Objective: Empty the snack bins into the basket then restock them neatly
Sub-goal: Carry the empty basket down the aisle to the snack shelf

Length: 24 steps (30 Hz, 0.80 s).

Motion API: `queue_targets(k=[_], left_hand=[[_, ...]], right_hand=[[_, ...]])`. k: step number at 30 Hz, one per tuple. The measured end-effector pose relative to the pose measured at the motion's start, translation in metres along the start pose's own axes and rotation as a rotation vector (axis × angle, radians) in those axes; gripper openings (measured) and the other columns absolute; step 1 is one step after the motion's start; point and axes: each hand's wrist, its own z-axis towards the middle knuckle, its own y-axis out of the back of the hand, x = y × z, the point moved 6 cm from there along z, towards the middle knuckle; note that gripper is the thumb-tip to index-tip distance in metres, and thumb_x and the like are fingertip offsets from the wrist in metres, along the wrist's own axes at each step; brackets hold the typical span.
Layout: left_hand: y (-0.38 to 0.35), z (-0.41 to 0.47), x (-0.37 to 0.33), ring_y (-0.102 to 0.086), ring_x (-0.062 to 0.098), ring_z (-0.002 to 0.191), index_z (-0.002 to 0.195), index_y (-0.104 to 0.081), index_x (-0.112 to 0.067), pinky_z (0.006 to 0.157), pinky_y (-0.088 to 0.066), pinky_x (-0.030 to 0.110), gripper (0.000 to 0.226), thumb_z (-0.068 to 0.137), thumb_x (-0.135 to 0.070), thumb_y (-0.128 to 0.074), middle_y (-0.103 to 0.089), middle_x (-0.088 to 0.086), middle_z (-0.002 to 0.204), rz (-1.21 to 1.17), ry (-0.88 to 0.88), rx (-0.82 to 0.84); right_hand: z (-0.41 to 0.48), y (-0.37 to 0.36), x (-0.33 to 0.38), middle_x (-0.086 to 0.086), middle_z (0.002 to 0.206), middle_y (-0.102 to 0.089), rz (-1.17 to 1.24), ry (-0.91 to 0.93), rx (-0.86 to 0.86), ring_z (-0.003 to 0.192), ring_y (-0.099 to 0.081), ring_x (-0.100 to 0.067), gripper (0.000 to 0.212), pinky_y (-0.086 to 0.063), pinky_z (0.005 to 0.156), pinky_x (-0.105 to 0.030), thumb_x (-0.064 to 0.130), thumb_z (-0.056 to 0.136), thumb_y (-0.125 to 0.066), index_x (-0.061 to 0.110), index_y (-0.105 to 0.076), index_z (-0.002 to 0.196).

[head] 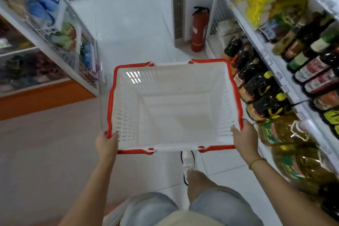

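Evidently the job is at its very start: the basket (183,71) is empty, held out in front of the person above the aisle floor (128,24). Both grips are closed on it. The left hand (107,143) clasps the red rim at the near left corner, thumb over the edge, and the right hand (244,137) holds the near right corner likewise. The snack bins (69,38) — clear-fronted racks of bright packets on the end of the left shelving — lie ahead and to the left of the basket, well apart from it, so the left hand is nearer them. Bottles (256,86) stand just beside the basket's right side. The coming move, I judge, is to carry the basket forward and leftward to the bins, then free one hand; whether its long axis runs across or away from the body is hard to tell.
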Motion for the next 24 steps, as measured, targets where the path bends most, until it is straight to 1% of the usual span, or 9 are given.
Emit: queue_targets(k=[2,4,6,9,12,14,20,23,24], left_hand=[[-0.004,0.029,-0.024,-0.063,0.038,0.090,0.112,-0.059,0.009,0.073,-0.047,0.039,0.028,0.085,0.002,-0.056,-0.065,0.024,0.100,-0.026,0.025,-0.015],[-0.007,0.058,-0.046,-0.063,0.039,0.094,0.115,-0.057,0.010,0.078,-0.049,0.043,0.030,0.085,0.004,-0.054,-0.064,0.024,0.103,-0.070,0.064,-0.040],[-0.006,0.087,-0.067,-0.062,0.040,0.097,0.116,-0.056,0.010,0.082,-0.049,0.046,0.031,0.085,0.004,-0.054,-0.063,0.025,0.106,-0.095,0.097,-0.075],[-0.006,0.133,-0.093,-0.062,0.039,0.098,0.118,-0.054,0.009,0.084,-0.051,0.046,0.033,0.086,0.003,-0.054,-0.063,0.024,0.109,-0.123,0.132,-0.117],[-0.012,0.186,-0.117,-0.062,0.038,0.101,0.122,-0.051,0.009,0.088,-0.051,0.048,0.036,0.087,0.003,-0.054,-0.061,0.024,0.113,-0.156,0.171,-0.134],[-0.017,0.224,-0.133,-0.061,0.039,0.104,0.124,-0.050,0.009,0.089,-0.050,0.045,0.037,0.087,0.002,-0.053,-0.060,0.026,0.117,-0.159,0.188,-0.139],[-0.023,0.347,-0.196,-0.061,0.036,0.103,0.121,-0.053,0.005,0.087,-0.048,0.042,0.035,0.087,0.001,-0.051,-0.062,0.023,0.114,-0.163,0.175,-0.111],[-0.019,0.404,-0.231,-0.060,0.031,0.098,0.119,-0.054,0.005,0.081,-0.046,0.037,0.032,0.087,0.000,-0.052,-0.063,0.017,0.110,-0.147,0.179,-0.110],[-0.018,0.422,-0.243,-0.060,0.031,0.099,0.118,-0.055,0.005,0.080,-0.046,0.036,0.032,0.087,-0.001,-0.052,-0.063,0.018,0.110,-0.139,0.181,-0.108]], right_hand=[[0.044,-0.017,0.037,-0.016,0.095,-0.064,-0.008,0.042,0.038,0.089,-0.062,-0.034,0.012,-0.047,0.073,-0.035,0.010,0.090,-0.060,0.002,-0.058,0.097],[0.083,-0.031,0.076,-0.014,0.093,-0.062,-0.036,0.075,0.070,0.086,-0.059,-0.030,0.010,-0.040,0.070,-0.030,0.009,0.090,-0.059,0.001,-0.057,0.095],[0.117,-0.044,0.117,-0.014,0.096,-0.062,-0.059,0.111,0.085,0.087,-0.057,-0.028,0.011,-0.037,0.072,-0.028,0.009,0.090,-0.058,0.000,-0.058,0.097],[0.168,-0.070,0.172,-0.014,0.100,-0.063,-0.065,0.146,0.128,0.092,-0.059,-0.032,0.015,-0.040,0.073,-0.029,0.009,0.090,-0.058,0.001,-0.059,0.103],[0.215,-0.103,0.224,-0.014,0.097,-0.063,-0.084,0.179,0.149,0.089,-0.060,-0.033,0.014,-0.041,0.071,-0.030,0.009,0.088,-0.058,0.002,-0.060,0.100],[0.245,-0.127,0.257,-0.014,0.094,-0.064,-0.093,0.190,0.144,0.086,-0.060,-0.032,0.013,-0.041,0.070,-0.030,0.008,0.087,-0.059,0.002,-0.060,0.099],[0.324,-0.195,0.349,-0.013,0.098,-0.067,-0.008,0.107,0.112,0.086,-0.063,-0.030,0.021,-0.050,0.074,-0.034,0.008,0.087,-0.061,0.003,-0.061,0.108],[0.360,-0.227,0.397,-0.011,0.101,-0.067,0.030,0.090,0.123,0.087,-0.064,-0.030,0.023,-0.055,0.079,-0.043,0.008,0.087,-0.060,0.005,-0.061,0.110],[0.372,-0.236,0.413,-0.011,0.101,-0.067,0.028,0.089,0.123,0.087,-0.064,-0.030,0.023,-0.055,0.079,-0.043,0.008,0.088,-0.060,0.005,-0.062,0.110]])
